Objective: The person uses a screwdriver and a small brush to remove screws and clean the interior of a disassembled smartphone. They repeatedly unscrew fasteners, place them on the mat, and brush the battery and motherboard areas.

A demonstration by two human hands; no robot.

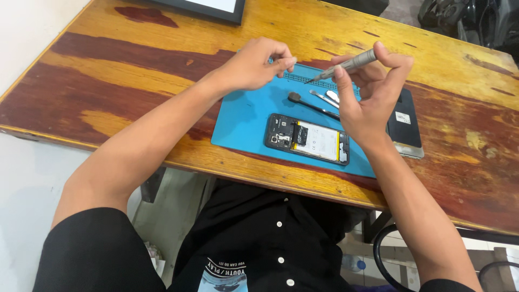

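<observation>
The grey screwdriver (pixel 346 66) is up in the air above the far edge of the blue work mat (pixel 243 121), tilted, its fine tip pointing left and slightly down toward the left hand. The right hand (pixel 370 94) has it pinched: thumb on the far end of the handle, forefinger along the shaft, the other fingers curled beneath, so that grip is closed on the tool. Just off the tip, the left hand (pixel 254 65) hovers with thumb and forefinger pressed together; something tiny may be caught between the fingertips, but it is too small to tell. The gap between tip and fingertips is short, yet they are apart.

Below both hands, flat on the mat, lies the opened phone (pixel 306 139), back cover off, dark circuit section at its left end and a pale battery filling the rest. It sits near the mat's near edge, clear of either hand. Between the phone and the raised tool lie a black-handled tool with a round head (pixel 311 105) and, just beyond it, metal tweezers (pixel 324 98), both slanting across the mat right under the right palm.

To the right, partly hidden behind the right wrist, a dark slab-shaped device (pixel 406 121) rests on the wooden desk (pixel 119 70), half off the mat. At the desk's far edge a black-framed panel (pixel 208 8) shows.
</observation>
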